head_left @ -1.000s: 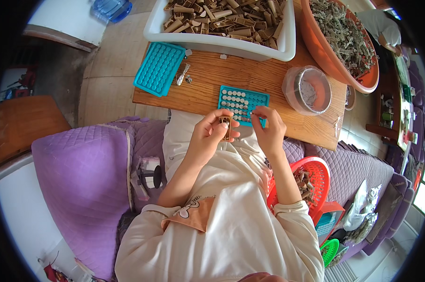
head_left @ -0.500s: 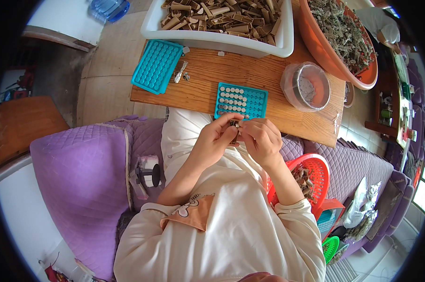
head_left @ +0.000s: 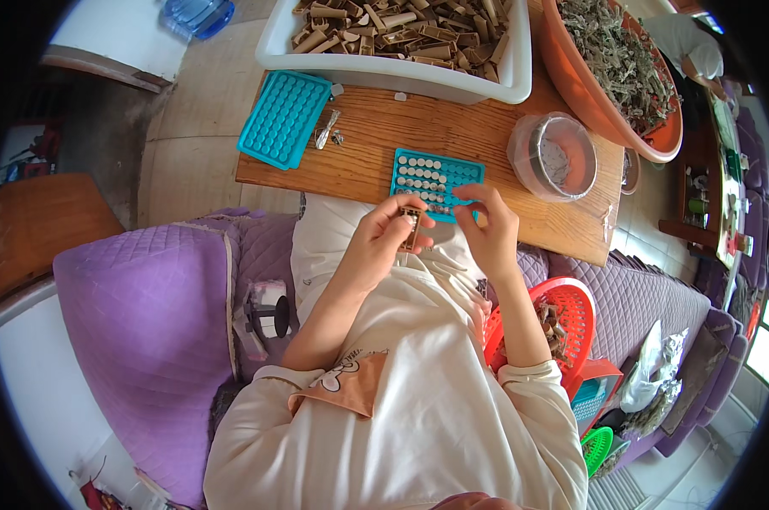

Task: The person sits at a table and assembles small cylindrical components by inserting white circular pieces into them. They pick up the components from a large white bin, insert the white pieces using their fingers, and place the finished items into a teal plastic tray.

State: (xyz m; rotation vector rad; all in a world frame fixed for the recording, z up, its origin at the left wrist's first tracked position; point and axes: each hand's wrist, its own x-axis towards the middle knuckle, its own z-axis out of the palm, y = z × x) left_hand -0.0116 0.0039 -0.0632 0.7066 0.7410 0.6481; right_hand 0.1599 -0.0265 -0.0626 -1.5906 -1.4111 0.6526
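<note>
The fingers point(head_left: 399, 223) of the left hand point(head_left: 376, 242) are pinching a small brown tube point(head_left: 412, 223) upright, just in front of the person's chest. The fingers point(head_left: 471, 197) of the right hand point(head_left: 489, 229) are nipping together over the near edge of the teal hole tray point(head_left: 436, 178), closing on something too small to make out. That tray, partly filled with pale round ends, is lying on the wooden worktop point(head_left: 452, 136) just beyond both sets of fingertips. Farther out, a second teal tray point(head_left: 284, 119) is sitting off to the left, a clear round tub point(head_left: 558, 157) to the right, and a white bin of brown tubes point(head_left: 401, 38) is standing behind them.
</note>
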